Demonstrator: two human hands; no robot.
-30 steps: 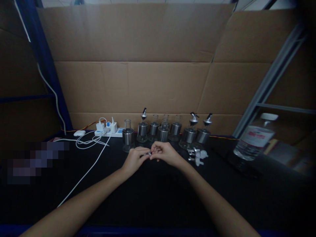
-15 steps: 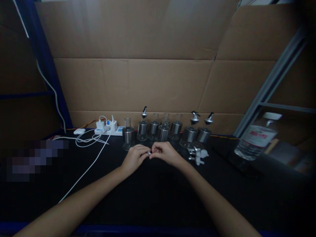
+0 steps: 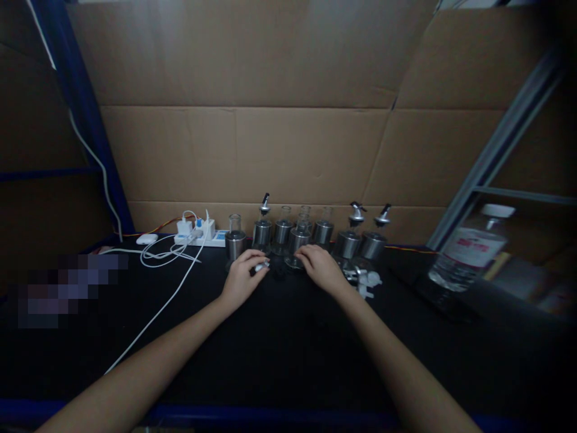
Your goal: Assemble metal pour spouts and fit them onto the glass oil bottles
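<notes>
My left hand (image 3: 243, 278) is closed in a pinch, with a small shiny pale piece (image 3: 262, 266) between thumb and fingers; its exact kind is too small to make out. My right hand (image 3: 321, 266) reaches to the front glass bottle with a metal band (image 3: 300, 239). Its bent fingers are slightly apart, their tips by the lower right side of the bottle; whether they touch it I cannot tell. Small dark pieces (image 3: 279, 273) lie on the table between my hands. Right of my right hand are several silver and translucent spout parts (image 3: 367, 279), partly hidden by the wrist.
Several similar bottles (image 3: 323, 232) stand in a row at the back, some topped with pourer spouts (image 3: 357, 213). A white power strip (image 3: 216, 239) with cables lies left. A large water bottle (image 3: 469, 255) stands right. Cardboard (image 3: 252, 150) walls the back of the black table (image 3: 279, 355).
My hands have come apart. The right hand has moved right and forward to the front bottle, while the left has drawn slightly left, keeping the small piece.
</notes>
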